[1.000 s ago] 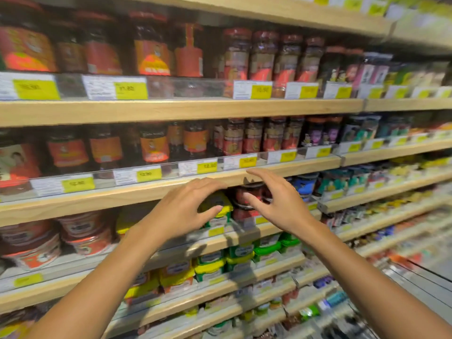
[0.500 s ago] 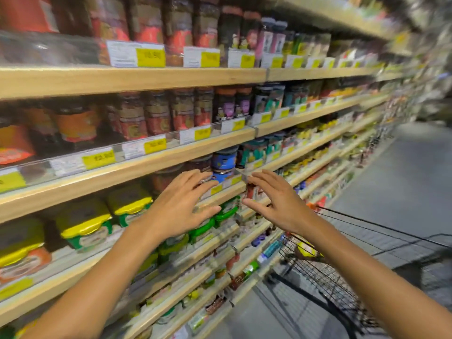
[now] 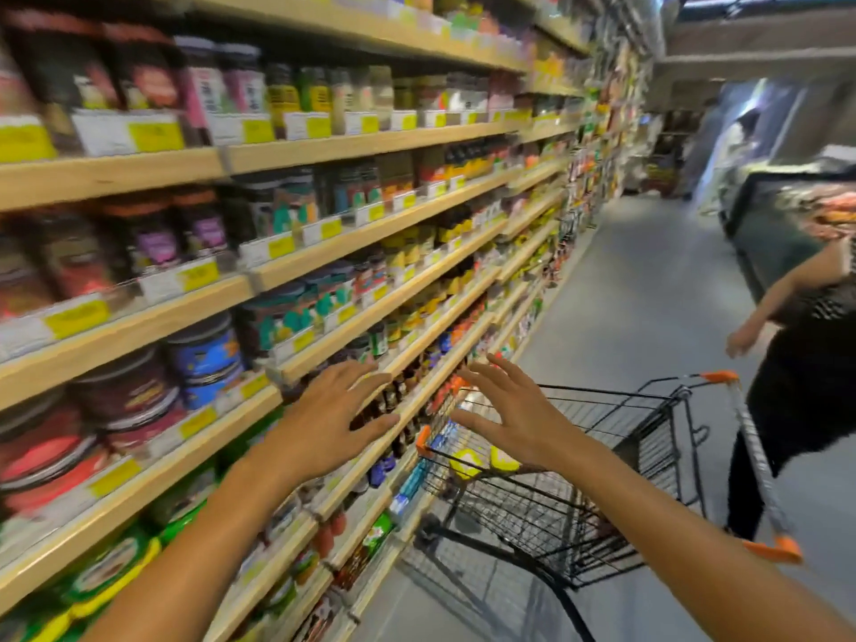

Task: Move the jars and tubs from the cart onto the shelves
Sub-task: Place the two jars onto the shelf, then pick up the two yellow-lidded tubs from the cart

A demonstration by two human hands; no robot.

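Both hands are raised in front of the shelves with nothing in them — the left hand (image 3: 331, 417) has its fingers spread and nearly straight, held before the edge of a wooden shelf (image 3: 139, 491), and the right hand (image 3: 512, 417) is splayed the same way, just over the near corner of the cart (image 3: 602, 479). Whether the left fingertips touch the shelf edge cannot be told through the blur. Two yellow-lidded tubs (image 3: 481, 461) lie inside the black wire cart, partly hidden by the right wrist. The cart stands in the aisle just beside the shelving, its orange-tipped handle (image 3: 752, 461) on the far side. Dark red and blue tubs (image 3: 204, 359) sit on the shelf left of the left hand, green and yellow ones on the shelf below. Another person (image 3: 806, 373) in dark clothes stands beyond the cart handle.
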